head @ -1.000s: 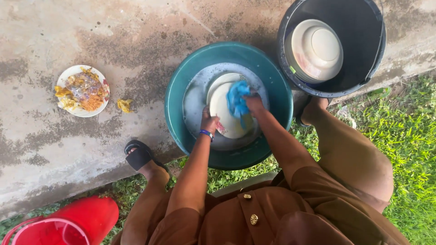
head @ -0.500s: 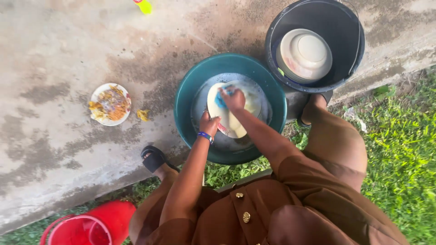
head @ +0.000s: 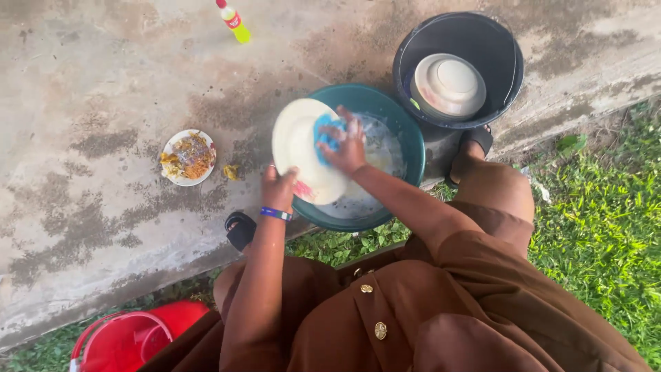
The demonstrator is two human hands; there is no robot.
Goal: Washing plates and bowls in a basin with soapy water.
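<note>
Two hands work on one cream plate [head: 297,148] in the head view, held tilted over the left rim of a teal basin [head: 406,131] that holds soapy water. The left hand [head: 279,187] is clamped on the plate's near edge, fingers curled over the rim, a blue wristband just below on the wrist. The right hand [head: 346,145] presses a blue sponge [head: 325,135] flat against the plate's face, fingers spread over the sponge rather than closed round it, so the sponge sits between palm and plate, right of the left hand's pinch.

Far right of the basin stands a dark bucket [head: 506,52] with upturned cream dishes [head: 447,84] stacked inside, and a sandalled foot is planted just in front of it. On the wet concrete to the left lies a small plate of food scraps [head: 189,157], with a scrap beside it. A yellow-green bottle with a red cap [head: 233,22] lies at the far edge, and a red bucket [head: 131,337] sits near left on the grass.

As a judgement, the risk is the single-edge hold: the plate is wet and likely soapy, much of it hangs beyond the basin over bare concrete, and a hard push from the sponge hand could slide it out of the pinch and break it.
</note>
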